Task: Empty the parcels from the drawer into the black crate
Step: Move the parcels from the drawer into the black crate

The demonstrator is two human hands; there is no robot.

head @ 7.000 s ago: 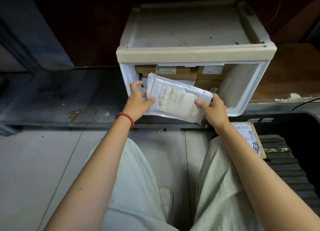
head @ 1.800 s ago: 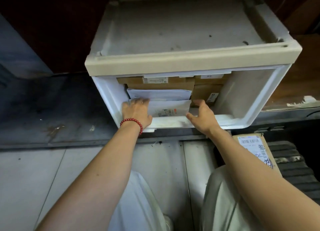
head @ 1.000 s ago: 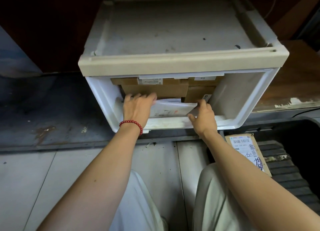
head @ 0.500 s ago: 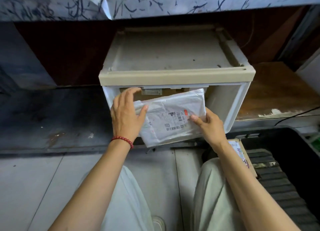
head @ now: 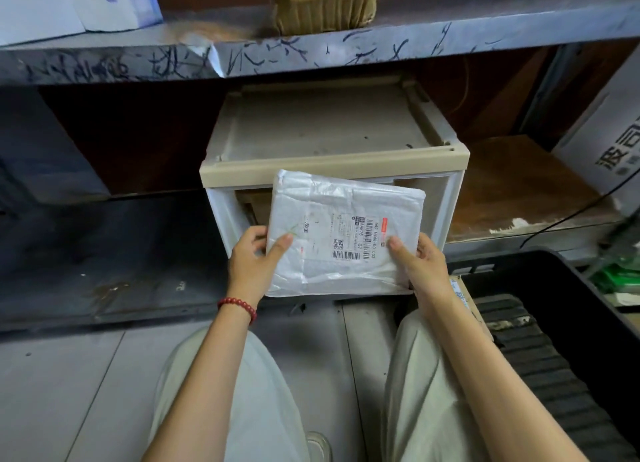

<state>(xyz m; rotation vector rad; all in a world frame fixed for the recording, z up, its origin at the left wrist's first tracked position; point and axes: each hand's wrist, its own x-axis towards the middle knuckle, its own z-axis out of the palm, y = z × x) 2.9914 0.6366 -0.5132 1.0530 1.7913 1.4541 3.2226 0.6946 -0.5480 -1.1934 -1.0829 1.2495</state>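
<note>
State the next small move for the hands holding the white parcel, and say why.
Probably carry the parcel right and down into the crate: the left hand and right hand grip it out in front of the drawer, and the crate lies open on the right.

A scribbled grey shelf spans above a dark lower ledge and pale tiled floor.

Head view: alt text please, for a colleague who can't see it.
The left hand and right hand grip a white plastic parcel in front of the open drawer, with brown cardboard parcels inside. The black crate sits at the right.
</note>
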